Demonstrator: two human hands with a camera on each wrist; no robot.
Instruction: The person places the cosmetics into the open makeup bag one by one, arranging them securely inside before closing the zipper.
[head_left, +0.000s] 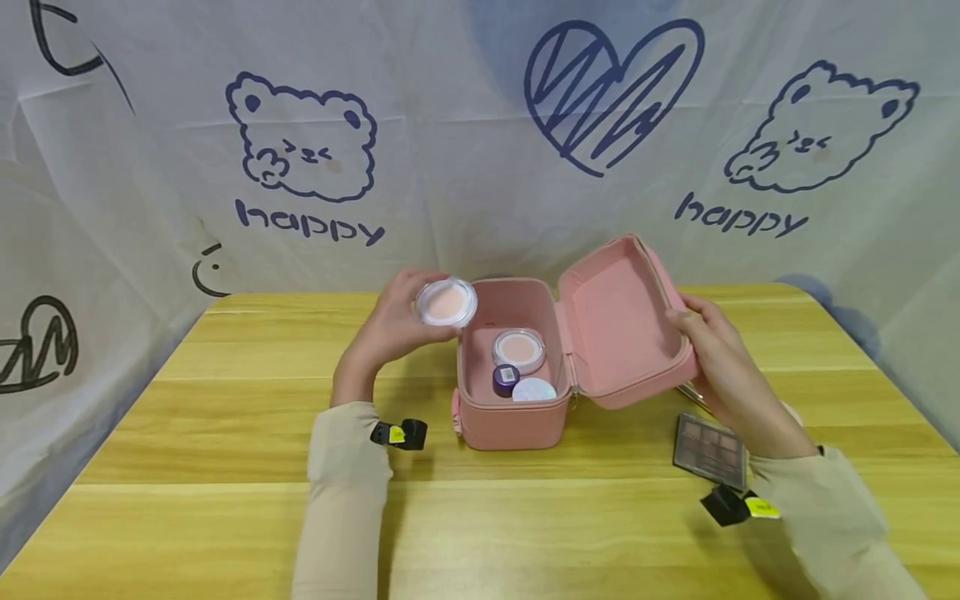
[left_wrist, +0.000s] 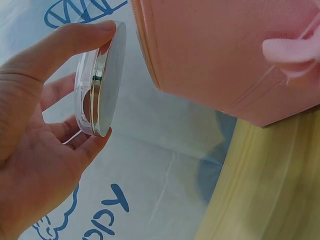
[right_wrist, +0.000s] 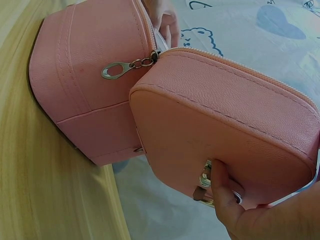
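My left hand pinches a round, clear-edged makeup compact by its rim, above the left side of a pink cosmetic case. In the left wrist view the compact stands on edge between thumb and fingers, apart from the case. My right hand grips the edge of the case's raised lid, tilted open to the right. Metal fittings show by those fingers. Inside the case are another round compact, a small purple-sided pot and a pale, shiny round item.
An eyeshadow palette lies on the wooden table below my right hand. A thin gold-coloured item is partly hidden under that hand. A cloth backdrop with drawings hangs behind the table. A zipper pull dangles from the case.
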